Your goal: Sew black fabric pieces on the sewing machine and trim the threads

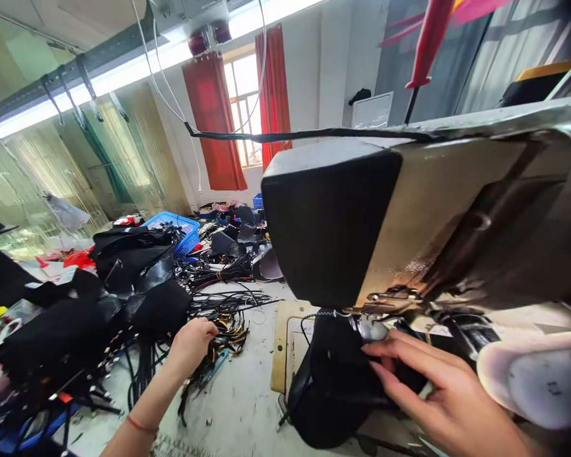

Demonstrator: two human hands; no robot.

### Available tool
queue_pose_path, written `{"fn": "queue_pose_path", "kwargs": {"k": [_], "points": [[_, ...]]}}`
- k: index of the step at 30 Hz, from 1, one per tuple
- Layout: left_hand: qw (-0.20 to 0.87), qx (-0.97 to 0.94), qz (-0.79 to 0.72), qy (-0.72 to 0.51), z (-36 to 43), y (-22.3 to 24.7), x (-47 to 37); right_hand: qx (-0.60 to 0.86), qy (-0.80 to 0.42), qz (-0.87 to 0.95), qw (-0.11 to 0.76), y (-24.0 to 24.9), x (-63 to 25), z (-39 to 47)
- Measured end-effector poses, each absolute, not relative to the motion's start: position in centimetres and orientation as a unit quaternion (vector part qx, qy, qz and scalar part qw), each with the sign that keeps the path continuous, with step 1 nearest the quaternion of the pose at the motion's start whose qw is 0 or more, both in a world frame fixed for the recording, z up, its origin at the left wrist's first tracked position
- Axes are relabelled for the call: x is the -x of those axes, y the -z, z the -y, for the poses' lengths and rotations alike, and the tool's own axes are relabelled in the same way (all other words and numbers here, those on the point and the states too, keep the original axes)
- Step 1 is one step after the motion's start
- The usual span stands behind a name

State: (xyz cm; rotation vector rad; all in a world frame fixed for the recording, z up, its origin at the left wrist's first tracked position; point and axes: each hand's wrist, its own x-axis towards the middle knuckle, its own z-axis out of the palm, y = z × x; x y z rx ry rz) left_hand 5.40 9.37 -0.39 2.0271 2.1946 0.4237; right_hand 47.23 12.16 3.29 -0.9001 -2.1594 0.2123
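My left hand point(195, 343) reaches over a bundle of thin black and yellow cords point(231, 327) on the worktable, its fingers bent down at the cord ends; what they hold is hidden. Black fabric point(335, 374) lies on the bed of a sewing machine point(333, 222), under the machine's head. At the right edge of this fabric is my right hand point(438, 381), with thumb and index finger close together on the cloth by the needle area. A black cord runs along the left side of the fabric.
Black fabric pieces with dangling straps point(66, 330) are piled at the left. Behind them stands a blue basket point(183, 235). A turquoise-handled tool point(217, 363) lies by the cords. A red-handled screwdriver point(426, 44) stands upright atop the machine. A pale round part point(537, 377) is at the right.
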Motion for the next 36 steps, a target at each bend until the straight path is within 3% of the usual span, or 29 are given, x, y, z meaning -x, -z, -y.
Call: {"fn": "queue_pose_path", "kwargs": {"k": [9, 18, 27, 31, 36], "points": [[0.111, -0.701, -0.704, -0.033, -11.1, 3.4, -9.1, 0.325, -0.033, 0.837, 0.438, -5.1, -45.8, -11.2], [0.205, -0.697, -0.655, -0.208, -11.8, -1.5, -10.0, 0.328, 0.006, 0.833, 0.445, -4.0, -46.1, -11.1], [0.372, -0.685, -0.549, -0.302, -11.6, -8.0, -20.3, 0.352, 0.022, 0.816, 0.459, -2.9, -45.7, -10.1], [0.469, -0.615, -0.561, -0.295, -12.8, -8.7, -23.3, 0.341, 0.052, 0.807, 0.48, -1.9, -45.1, -10.1], [0.453, -0.622, -0.559, -0.309, -13.6, -8.2, -24.5, 0.317, 0.095, 0.807, 0.489, -1.4, -44.7, -10.1]]}}
